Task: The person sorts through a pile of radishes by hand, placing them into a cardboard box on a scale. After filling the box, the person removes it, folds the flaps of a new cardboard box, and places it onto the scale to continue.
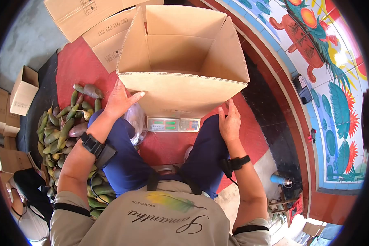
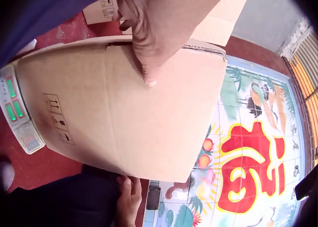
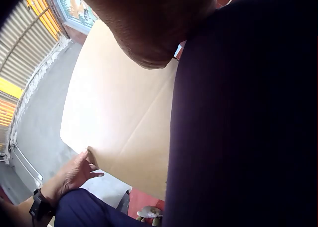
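Note:
A tall cardboard box with its top open stands on a weighing scale between the person's knees. The scale's green displays are lit. My left hand lies at the box's left front edge, thumb extended over the front face and fingers along the side. In the left wrist view the thumb of this left hand touches the cardboard below the rim. My right hand is at the lower right edge of the box, its fingers extended upward. Part of the right hand is hidden behind the leg in the right wrist view.
A heap of long green and reddish vegetables lies on the left, near a clear plastic bag. More cardboard boxes stand behind. A painted tile wall borders the right side. A blue bottle lies at right.

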Motion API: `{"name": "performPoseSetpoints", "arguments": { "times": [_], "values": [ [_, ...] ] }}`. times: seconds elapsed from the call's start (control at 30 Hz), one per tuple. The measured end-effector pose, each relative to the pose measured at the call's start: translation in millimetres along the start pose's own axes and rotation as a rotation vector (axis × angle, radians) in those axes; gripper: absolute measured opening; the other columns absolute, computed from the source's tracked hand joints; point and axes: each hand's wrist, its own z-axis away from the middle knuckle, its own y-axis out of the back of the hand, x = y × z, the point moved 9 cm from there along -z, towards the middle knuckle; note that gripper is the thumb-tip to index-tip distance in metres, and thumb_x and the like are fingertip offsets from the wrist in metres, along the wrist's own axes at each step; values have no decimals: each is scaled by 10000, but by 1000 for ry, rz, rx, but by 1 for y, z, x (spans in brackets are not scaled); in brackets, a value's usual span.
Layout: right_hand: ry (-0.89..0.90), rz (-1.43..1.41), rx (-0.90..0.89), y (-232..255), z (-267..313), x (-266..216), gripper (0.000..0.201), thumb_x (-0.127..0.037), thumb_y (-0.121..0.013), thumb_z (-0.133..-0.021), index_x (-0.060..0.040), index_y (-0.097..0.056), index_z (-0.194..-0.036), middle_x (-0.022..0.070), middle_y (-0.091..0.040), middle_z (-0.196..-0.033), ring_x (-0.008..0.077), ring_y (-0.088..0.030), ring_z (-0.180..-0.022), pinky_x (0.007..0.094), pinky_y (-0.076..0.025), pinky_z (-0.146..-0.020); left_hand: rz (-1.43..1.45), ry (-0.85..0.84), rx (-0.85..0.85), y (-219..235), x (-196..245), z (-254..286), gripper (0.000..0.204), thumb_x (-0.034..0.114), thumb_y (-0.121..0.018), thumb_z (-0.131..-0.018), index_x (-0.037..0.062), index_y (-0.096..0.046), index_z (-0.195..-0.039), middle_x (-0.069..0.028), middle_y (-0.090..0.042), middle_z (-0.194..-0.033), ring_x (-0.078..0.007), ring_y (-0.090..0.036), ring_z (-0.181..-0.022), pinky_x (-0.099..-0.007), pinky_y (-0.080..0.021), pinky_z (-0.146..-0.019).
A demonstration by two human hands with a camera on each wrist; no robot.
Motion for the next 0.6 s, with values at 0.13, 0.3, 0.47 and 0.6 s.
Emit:
{"name": "performPoseSetpoints", "arguments": {
  "times": [0.13,0.3,0.47,0.6],
  "values": [
    [-1,7,-40,-7,-1,-1,443,-190,-577,-889,-56,-452,-1292,121,-655,-1030,305,-599,-984,431,-409,-926,261,144,-123,-5,12,2,703,233,-745,-764,12,-387,-1326,-146,-531,-1179,-220,-560,-999,-337,-471,-844],
    [-12,50,-78,-7,-2,-6,478,-186,-593,-881,-3,-428,-1291,120,-658,-1037,302,-584,-981,423,-399,-913,175,151,-98,-8,-4,2,675,208,-731,-775,6,-389,-1321,-153,-531,-1169,-210,-567,-938,-338,-482,-803],
    [-1,37,-57,-6,-1,-5,467,-179,-594,-877,-11,-437,-1284,119,-658,-1028,307,-585,-976,426,-399,-912,97,-52,-11,2,23,1,663,198,-732,-775,3,-395,-1312,-156,-530,-1163,-220,-563,-985,-336,-471,-846],
    [6,42,-54,-7,0,-4,452,-174,-595,-874,-20,-446,-1272,119,-657,-1018,312,-590,-958,428,-402,-907,14,64,-68,2,22,1,659,189,-735,-770,-1,-400,-1306,-159,-532,-1172,-235,-541,-1082,-336,-448,-913]
  ]
}}
